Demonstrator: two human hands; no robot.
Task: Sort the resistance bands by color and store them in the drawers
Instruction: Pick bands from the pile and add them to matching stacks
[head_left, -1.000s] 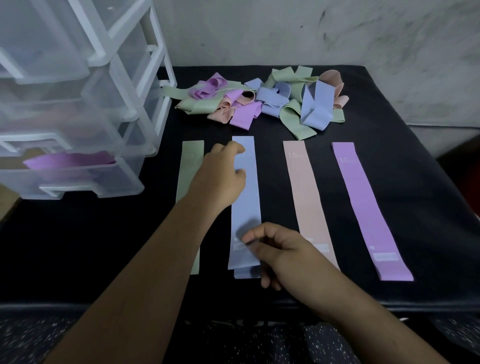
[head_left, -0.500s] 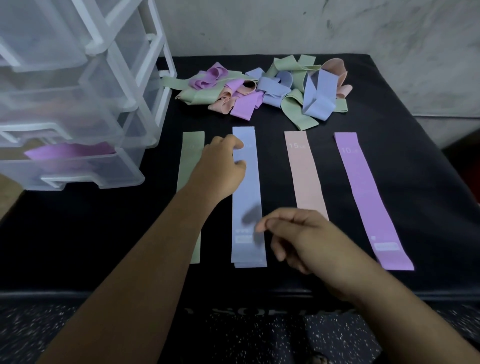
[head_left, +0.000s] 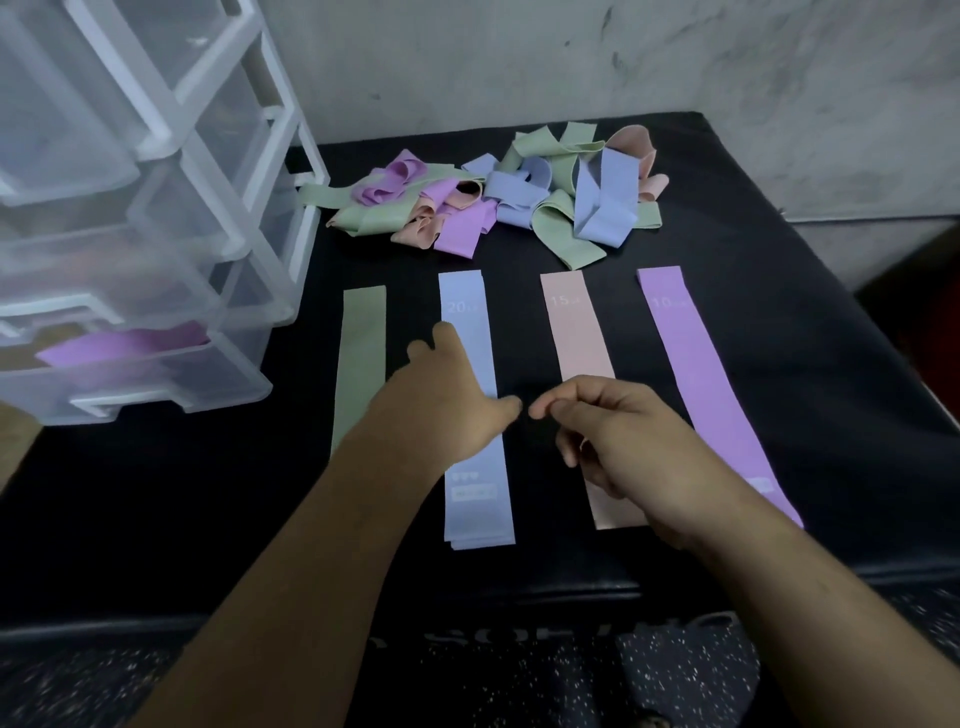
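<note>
Four flat rows of bands lie side by side on the black table (head_left: 779, 364): a green band (head_left: 361, 358), a stack of blue bands (head_left: 475, 499), a pink band (head_left: 574, 332) and a purple band (head_left: 691, 364). My left hand (head_left: 441, 405) rests palm down across the middle of the blue stack, holding nothing. My right hand (head_left: 618, 441) hovers over the lower pink band with fingers loosely curled and empty. A tangled pile of mixed bands (head_left: 498, 197) sits at the back.
A clear plastic drawer unit (head_left: 171, 244) stands at the left edge of the table; its lowest drawer (head_left: 156, 384) is pulled out and holds a purple band (head_left: 124, 345). A grey wall rises behind the table. Speckled floor shows below the front edge.
My left hand slid down the blue stack toward me. My right hand lifted off the blue stack's near end and moved right, over the pink band.
</note>
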